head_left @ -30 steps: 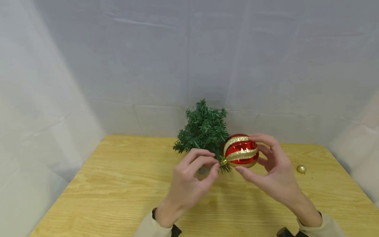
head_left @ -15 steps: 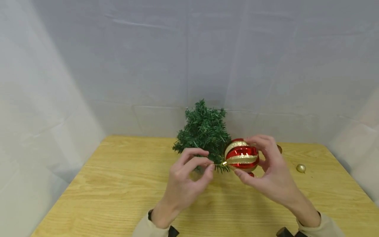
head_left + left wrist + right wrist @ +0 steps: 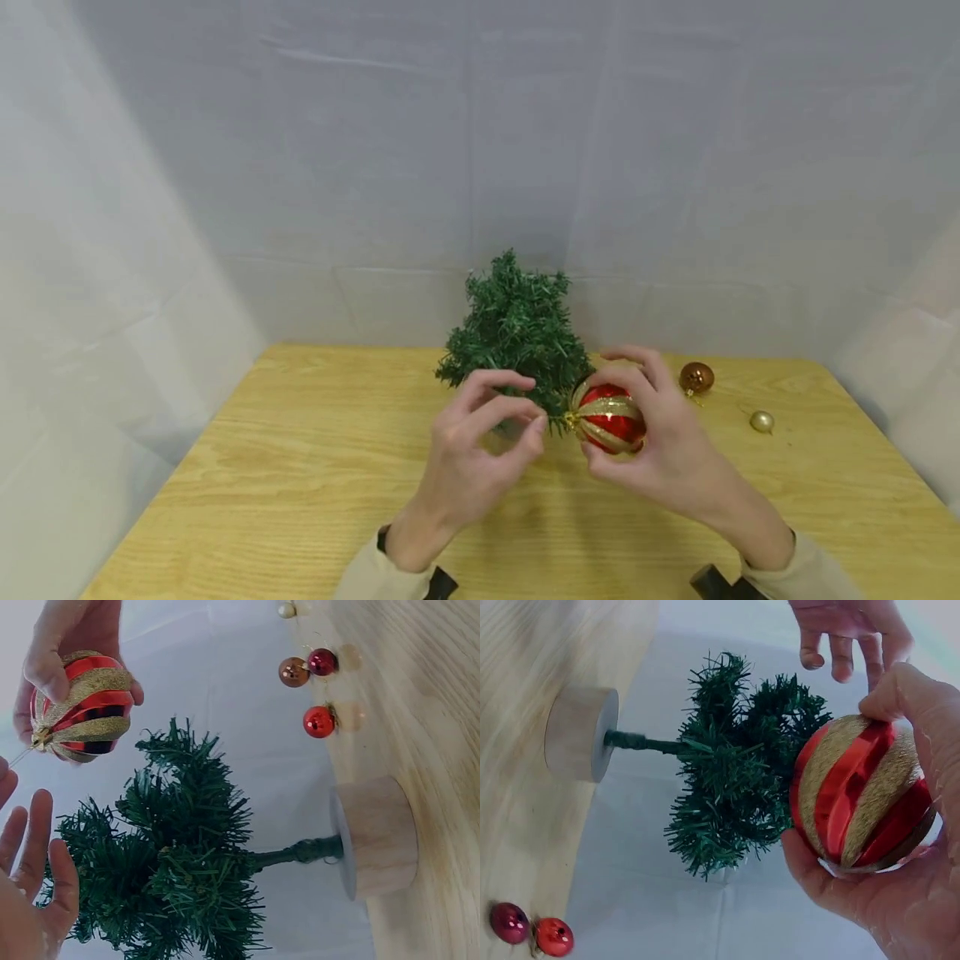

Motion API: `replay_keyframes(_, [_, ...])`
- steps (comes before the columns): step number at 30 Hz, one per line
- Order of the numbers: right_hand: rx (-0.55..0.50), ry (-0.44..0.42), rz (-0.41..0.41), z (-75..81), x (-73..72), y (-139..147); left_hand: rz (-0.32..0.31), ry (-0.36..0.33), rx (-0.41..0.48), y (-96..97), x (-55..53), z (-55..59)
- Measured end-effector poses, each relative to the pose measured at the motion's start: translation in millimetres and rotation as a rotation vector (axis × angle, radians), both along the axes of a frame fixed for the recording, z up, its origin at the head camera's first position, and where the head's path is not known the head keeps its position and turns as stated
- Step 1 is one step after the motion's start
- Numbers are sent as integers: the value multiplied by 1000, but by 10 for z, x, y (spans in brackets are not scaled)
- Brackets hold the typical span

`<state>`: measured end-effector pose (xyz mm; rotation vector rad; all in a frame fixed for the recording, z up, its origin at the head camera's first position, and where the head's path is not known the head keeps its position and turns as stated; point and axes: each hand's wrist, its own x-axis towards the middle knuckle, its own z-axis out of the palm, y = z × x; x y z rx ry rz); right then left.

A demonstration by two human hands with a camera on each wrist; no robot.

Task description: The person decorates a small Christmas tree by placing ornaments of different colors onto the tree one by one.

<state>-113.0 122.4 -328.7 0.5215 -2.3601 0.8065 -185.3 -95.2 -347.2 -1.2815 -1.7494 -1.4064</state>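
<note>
My right hand (image 3: 678,454) grips a large red Christmas ball (image 3: 613,421) with gold glitter stripes, fingers over its top and thumb below. The ball is tilted so its gold cap points left. A thin string (image 3: 22,756) runs from the cap to my left hand (image 3: 476,454), whose thumb and index finger pinch its end; the other fingers are spread. Both hands are above the table, in front of a small green artificial Christmas tree (image 3: 513,325). In the left wrist view, the tree's round wooden base (image 3: 379,838) stands on the table.
A brown ball ornament (image 3: 697,377) and a small gold one (image 3: 762,422) lie on the wooden table (image 3: 300,467) at the right. Red (image 3: 319,721) and dark red ornaments (image 3: 322,661) lie near them. White sheeting (image 3: 375,167) hangs behind the table.
My left hand has drawn left from the cap, stretching the string. My right hand has turned the ball and shifted slightly left and down, uncovering the brown ornament.
</note>
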Motion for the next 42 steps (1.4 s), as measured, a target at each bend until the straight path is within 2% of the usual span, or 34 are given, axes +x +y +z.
replay_keyframes(2, [51,32,29,1,-16,-6,0,28,-11,-3,-10,-12])
replay_keyframes(6, [132,43,64,0,-32,-14,-1,95,-16,-4,-32,-28])
replay_keyframes(12, [179,70,81,-11,-52,-34,-9,141,-22,-13,-56,-23])
replay_keyframes(22, [152,149,59,-61,-95,-57,14,173,-79,-35,-84,-39])
replay_keyframes(26, [138,170,41,-70,-95,-66,44,185,-110,-51,-93,-33])
replay_keyframes(36, [116,219,36,-85,-102,-97,174,330,-174,-49,-97,-37])
replay_keyframes(39, [119,235,39,-96,-105,-103,182,334,-173,-45,-94,-36])
replay_keyframes(42, [115,267,50,-104,-112,-114,169,309,-160,-37,-89,-31])
